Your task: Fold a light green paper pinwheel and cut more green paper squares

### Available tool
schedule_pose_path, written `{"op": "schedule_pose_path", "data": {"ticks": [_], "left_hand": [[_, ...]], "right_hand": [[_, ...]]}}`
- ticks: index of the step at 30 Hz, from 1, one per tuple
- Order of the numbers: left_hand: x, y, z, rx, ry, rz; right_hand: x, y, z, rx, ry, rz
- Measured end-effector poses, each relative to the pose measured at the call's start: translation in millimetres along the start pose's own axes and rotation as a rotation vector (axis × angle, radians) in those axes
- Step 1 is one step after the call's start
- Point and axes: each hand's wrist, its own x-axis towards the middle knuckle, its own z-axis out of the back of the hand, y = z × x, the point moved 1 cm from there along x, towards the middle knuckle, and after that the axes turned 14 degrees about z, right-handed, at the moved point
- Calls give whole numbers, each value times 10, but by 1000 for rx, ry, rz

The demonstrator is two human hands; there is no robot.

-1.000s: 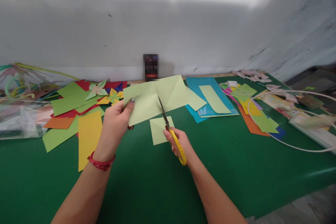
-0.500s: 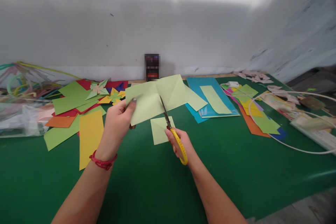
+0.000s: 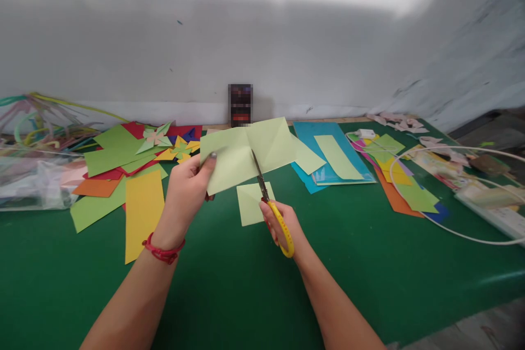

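My left hand (image 3: 191, 188) pinches the left end of a pale green sheet of paper (image 3: 229, 161), thumb on top and fingers underneath. The sheet is creased and held up above the table. In my right hand (image 3: 283, 221) is a pair of scissors (image 3: 281, 227) with yellow handles. Their blades reach into the lower edge of the sheet near its middle crease. Below the blades lies a small pale green square (image 3: 248, 205) on the table, partly covered by my right hand and the scissors.
Coloured papers and folded paper stars (image 3: 153, 138) lie on the left of the green table (image 3: 229, 295). Blue packets (image 3: 328, 147) and a green strip (image 3: 338, 157) are right of centre. A white cable (image 3: 435, 224) loops at the right. A dark blurred object (image 3: 240, 104) leans on the wall.
The whole view has shifted slightly, so things appear a little further right. Both hands, the sheet and the scissors keep nearly the same positions relative to each other.
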Motion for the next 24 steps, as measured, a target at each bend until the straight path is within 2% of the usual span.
{"op": "schedule_pose_path", "data": {"ticks": [12,17,21,24], "left_hand": [[1,-15,16,26,-6,3],[3,-29,30,118,-38,-26],[4,-39,46,231,-43,-70],[3,-47,57,230,-48,-82]], "right_hand": [[8,-3,20,-2,2,11],[5,-29,3,14,3,-9],[27,-72,5,-34,12,53],[56,-131,21,-59,70,101]]}}
